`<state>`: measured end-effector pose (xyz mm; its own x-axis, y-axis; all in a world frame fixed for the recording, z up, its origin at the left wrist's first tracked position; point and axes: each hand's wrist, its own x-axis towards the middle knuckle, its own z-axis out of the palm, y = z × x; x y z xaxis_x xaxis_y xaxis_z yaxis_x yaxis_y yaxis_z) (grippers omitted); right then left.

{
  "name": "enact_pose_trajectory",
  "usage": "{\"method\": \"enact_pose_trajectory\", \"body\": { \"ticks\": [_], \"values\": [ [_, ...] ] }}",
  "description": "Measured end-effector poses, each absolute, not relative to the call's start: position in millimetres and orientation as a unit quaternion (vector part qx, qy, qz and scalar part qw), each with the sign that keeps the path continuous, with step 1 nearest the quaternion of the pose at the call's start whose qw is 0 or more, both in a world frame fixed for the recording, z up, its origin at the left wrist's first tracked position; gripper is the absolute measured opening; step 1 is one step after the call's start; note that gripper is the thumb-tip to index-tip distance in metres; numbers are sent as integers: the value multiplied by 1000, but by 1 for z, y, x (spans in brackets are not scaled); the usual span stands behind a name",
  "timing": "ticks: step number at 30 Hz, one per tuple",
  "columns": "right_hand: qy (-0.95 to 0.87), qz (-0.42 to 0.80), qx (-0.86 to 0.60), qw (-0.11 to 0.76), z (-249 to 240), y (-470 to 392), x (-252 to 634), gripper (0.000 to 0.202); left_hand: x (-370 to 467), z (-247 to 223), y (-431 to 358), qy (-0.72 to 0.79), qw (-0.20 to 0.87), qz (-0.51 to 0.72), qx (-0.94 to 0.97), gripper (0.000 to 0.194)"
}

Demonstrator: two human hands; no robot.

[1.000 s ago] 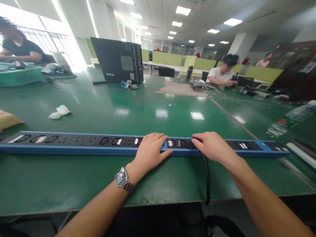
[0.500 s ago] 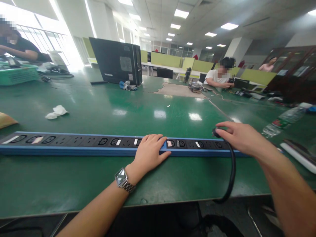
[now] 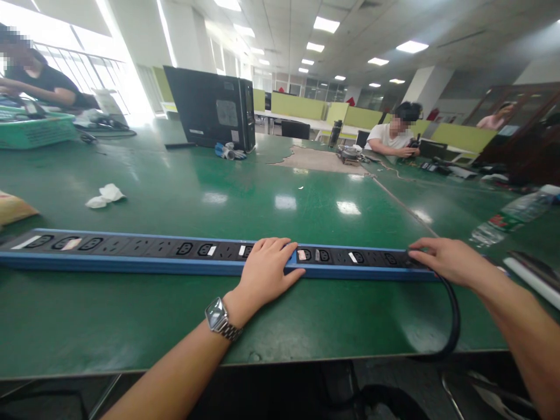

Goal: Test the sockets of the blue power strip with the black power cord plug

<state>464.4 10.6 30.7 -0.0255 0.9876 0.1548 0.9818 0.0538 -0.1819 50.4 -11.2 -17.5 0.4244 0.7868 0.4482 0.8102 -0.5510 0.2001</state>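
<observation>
A long blue-and-black power strip (image 3: 149,248) lies across the green table, with several sockets facing up. My left hand (image 3: 269,269) rests flat over its middle, fingers stretched out, covering part of the sockets. At the strip's right end, my right hand (image 3: 446,262) pinches the plug of a black power cord (image 3: 455,315) against the top face. Fingers hide most of the plug, so I cannot tell whether its pins are in a socket. The cord loops down from the plug over the table's front edge.
A black computer case (image 3: 210,111) stands at the back, with gloves (image 3: 230,151) before it. Crumpled tissue (image 3: 107,196) lies at left, near a green basket (image 3: 35,131). A plastic bottle (image 3: 511,216) lies at right. Two people sit across the table; another is farther back.
My right hand has moved right and down with the plug, from above the strip onto its right end. The cord has swung right. My left hand has stayed on the strip.
</observation>
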Motion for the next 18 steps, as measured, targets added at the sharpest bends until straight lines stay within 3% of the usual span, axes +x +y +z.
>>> {"method": "enact_pose_trajectory", "body": {
  "ticks": [5, 9, 11, 15, 18],
  "values": [
    [-696, 15, -707, 121, 30, 8, 469, 26, 48, -16, -12, -481, 5, -258, -838, 49],
    [-669, -40, -725, 158, 56, -5, 417, 19, 65, -9, -21, -455, -13, -297, -839, 71],
    [-695, 12, -692, 194, 72, -20, 367, 25, 80, -2, -27, -404, 1, -319, -857, 78],
    [-725, 335, -506, 326, 85, -49, 281, 47, 79, 14, -33, -313, 74, -414, -852, 44],
    [-643, 392, -470, 460, 67, -53, 270, 46, 31, 17, -30, -387, 106, -511, -760, 30]
  ]
}}
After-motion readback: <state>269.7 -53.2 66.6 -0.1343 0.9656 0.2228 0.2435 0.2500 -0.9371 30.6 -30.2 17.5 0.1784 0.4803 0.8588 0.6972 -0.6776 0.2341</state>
